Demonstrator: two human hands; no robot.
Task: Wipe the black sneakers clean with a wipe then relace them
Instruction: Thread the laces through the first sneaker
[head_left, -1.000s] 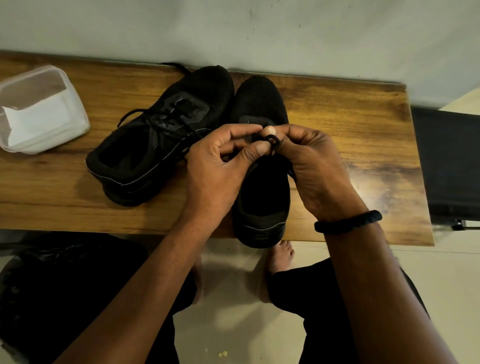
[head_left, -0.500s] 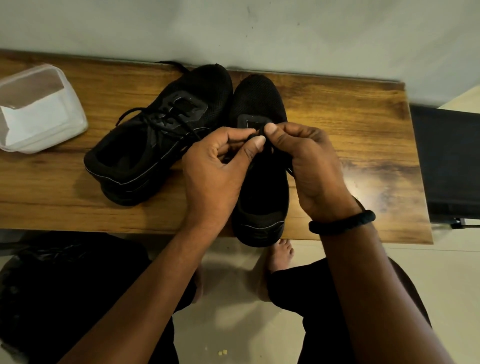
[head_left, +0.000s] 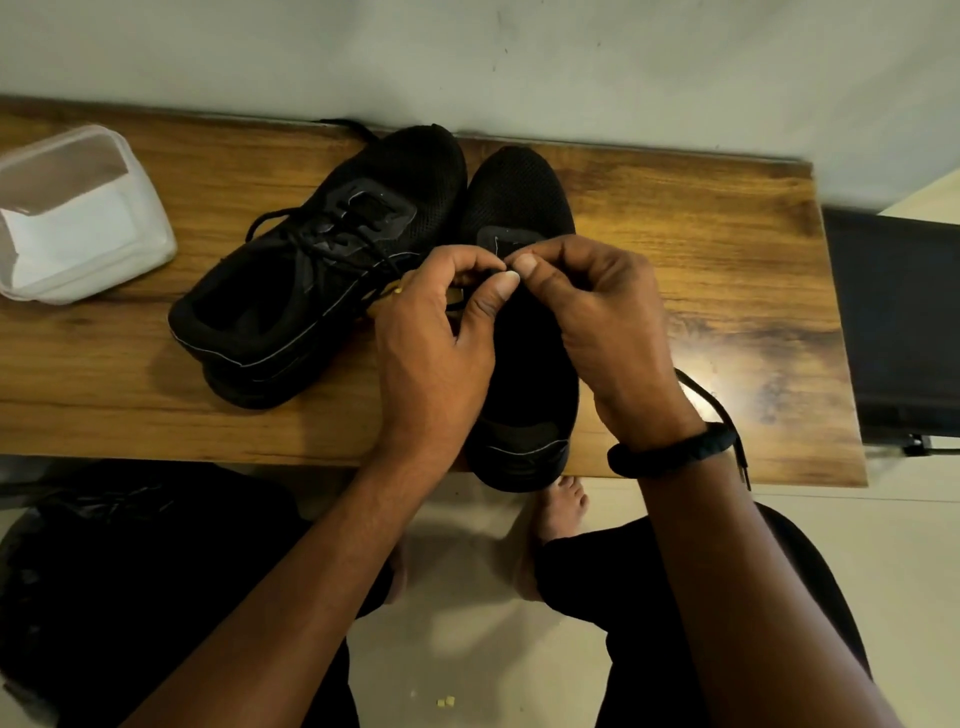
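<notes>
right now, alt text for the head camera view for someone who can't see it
A left hand and right hand pinch a black lace over the front of a black sneaker on a wooden table. A second sneaker, already laced, lies beside it, with a clear plastic tub at the table's far end.

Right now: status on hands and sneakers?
Left hand and right hand both pinching lace at front eyelets of near sneaker. Other sneaker laced, alongside. Lace tail trails past right wrist; nothing blocking.
</notes>
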